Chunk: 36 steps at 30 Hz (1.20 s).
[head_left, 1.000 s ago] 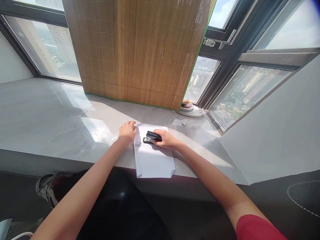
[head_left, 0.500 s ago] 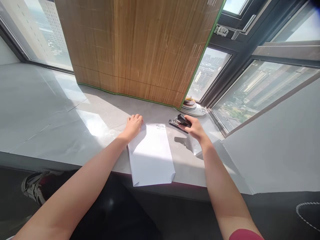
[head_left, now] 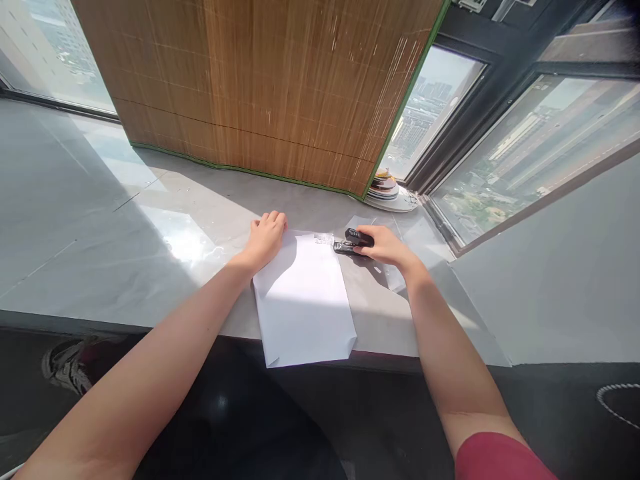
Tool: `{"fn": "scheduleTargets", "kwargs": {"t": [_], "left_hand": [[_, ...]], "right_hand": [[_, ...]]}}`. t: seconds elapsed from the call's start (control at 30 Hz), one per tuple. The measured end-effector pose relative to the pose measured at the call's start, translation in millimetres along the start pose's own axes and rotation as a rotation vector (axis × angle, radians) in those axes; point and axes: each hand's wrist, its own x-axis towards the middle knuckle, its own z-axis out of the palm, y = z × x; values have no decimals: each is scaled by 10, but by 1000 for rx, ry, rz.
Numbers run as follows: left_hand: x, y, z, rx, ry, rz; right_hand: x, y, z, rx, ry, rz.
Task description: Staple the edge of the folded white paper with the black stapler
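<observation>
White sheets of paper (head_left: 305, 307) lie on the sill, their near edge hanging slightly over its front and the near corners bent. At the far left corner, my left hand (head_left: 267, 239) is closed on the paper with its fingers curled. My right hand (head_left: 387, 245) grips a black stapler (head_left: 357, 239). The stapler's jaws are apart, and its tip is at the paper's far right corner, beside a small printed patch (head_left: 324, 239). Whether the paper's edge is between the jaws I cannot tell.
A clear plastic sheet or bag (head_left: 395, 280) lies under my right hand on the pale sill (head_left: 200, 193). A bamboo blind (head_left: 260, 87) hangs behind. Stacked plates (head_left: 390, 197) stand by the window corner; a white wall (head_left: 560, 287) rises at right.
My right hand has brought the stapler left, from apart from the paper to its far right corner. My left hand stays on the paper. The camera view has tilted down slightly.
</observation>
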Motion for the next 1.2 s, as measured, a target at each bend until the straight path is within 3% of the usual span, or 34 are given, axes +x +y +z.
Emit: {"fn": "scheduleTargets", "kwargs": {"t": [0.27, 0.47, 0.67, 0.73, 0.87, 1.03, 1.2], "left_hand": [[10, 41, -75, -21, -29, -22], [26, -11, 0, -20, -41, -3], [-66, 150, -104, -18, 7, 66], [-123, 203, -164, -60, -62, 218], [-179, 217, -163, -104, -326, 555], [-157, 207, -82, -54, -399, 591], [-175, 270, -117, -76, -469, 612]], "right_hand": [[15, -20, -29, -87, 36, -20], [36, -68, 78, -37, 15, -75], [26, -246, 202, 36, 101, -137], [32, -283, 245, 56, 129, -154], [58, -292, 300, 40, 167, -192], [84, -282, 304, -8, 175, -215], [77, -308, 323, -46, 178, -230]]}}
